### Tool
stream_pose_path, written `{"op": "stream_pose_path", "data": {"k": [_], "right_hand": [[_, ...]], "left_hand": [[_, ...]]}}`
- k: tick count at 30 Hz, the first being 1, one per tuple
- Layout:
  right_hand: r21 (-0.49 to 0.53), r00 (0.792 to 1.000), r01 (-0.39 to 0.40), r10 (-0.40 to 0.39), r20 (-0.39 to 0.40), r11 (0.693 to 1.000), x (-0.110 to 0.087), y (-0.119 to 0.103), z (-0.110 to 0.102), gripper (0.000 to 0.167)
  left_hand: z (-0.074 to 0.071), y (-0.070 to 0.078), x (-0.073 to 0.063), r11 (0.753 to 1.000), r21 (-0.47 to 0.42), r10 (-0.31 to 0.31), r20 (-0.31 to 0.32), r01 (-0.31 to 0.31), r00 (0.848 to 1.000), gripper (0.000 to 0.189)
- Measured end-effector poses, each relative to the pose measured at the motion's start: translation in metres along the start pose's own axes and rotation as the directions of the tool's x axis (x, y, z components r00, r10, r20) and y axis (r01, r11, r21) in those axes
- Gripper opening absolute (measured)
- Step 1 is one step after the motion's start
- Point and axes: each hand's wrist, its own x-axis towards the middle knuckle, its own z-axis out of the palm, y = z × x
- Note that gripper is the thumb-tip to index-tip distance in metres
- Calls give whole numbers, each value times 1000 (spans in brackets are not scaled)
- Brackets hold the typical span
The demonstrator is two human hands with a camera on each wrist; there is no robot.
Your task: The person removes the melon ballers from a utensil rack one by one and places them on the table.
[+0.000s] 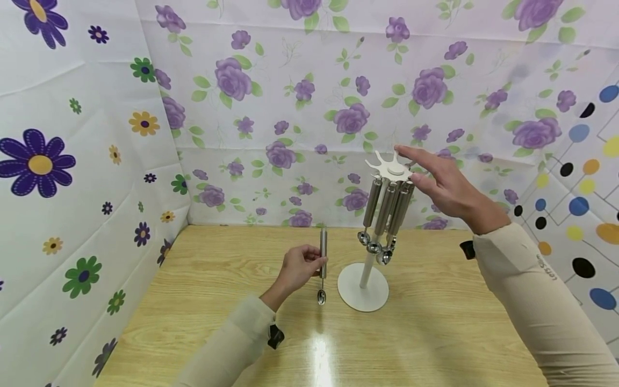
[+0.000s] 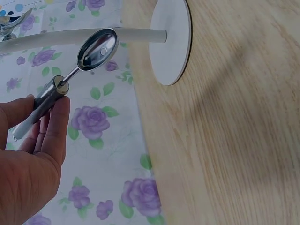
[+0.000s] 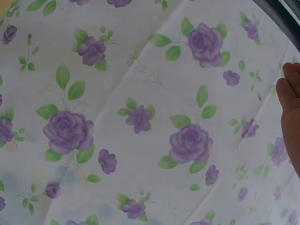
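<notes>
My left hand (image 1: 302, 266) pinches the steel handle of a small metal scoop (image 1: 323, 252) above the table, left of a white stand (image 1: 362, 295). The scoop's handle points up and its oval bowl (image 2: 97, 49) hangs down on a thin neck. Several similar steel scoops (image 1: 387, 207) with round bowls hang from the stand's hooked top (image 1: 393, 171). Extended fingers of my right hand (image 1: 450, 185) touch the hooks on the top's right side. Only part of that hand (image 3: 291, 117) shows at the edge of the right wrist view.
The stand rises on a round white base on the wooden table (image 1: 217, 301). Behind it hangs a purple-flowered cloth (image 1: 290, 118). Patterned cloths also line the left side (image 1: 87, 226) and right side (image 1: 580, 177).
</notes>
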Motion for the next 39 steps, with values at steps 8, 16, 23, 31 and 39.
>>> {"op": "stream_pose_path", "data": {"k": [8,16,23,31,39], "right_hand": [[-12,1000,-8,8,9,1000,0,-2,-1,58],[-14,1000,-10,10,16,1000,1,-1,0,61],[-7,1000,-6,6,11,1000,0,1,-1,59],[-2,999,-27,27,19,1000,0,0,-1,58],[0,1000,-28,28,14,1000,0,-1,-1,56]], "left_hand": [[5,-11,-1,999,-10,-51,-2,51,999,16],[9,-26,0,997,-6,-74,-17,74,997,16],[11,-37,0,996,7,-92,-35,92,995,18],[18,-55,6,990,-6,-140,-78,140,987,16],[28,-73,7,984,19,-173,-56,174,983,11]]}}
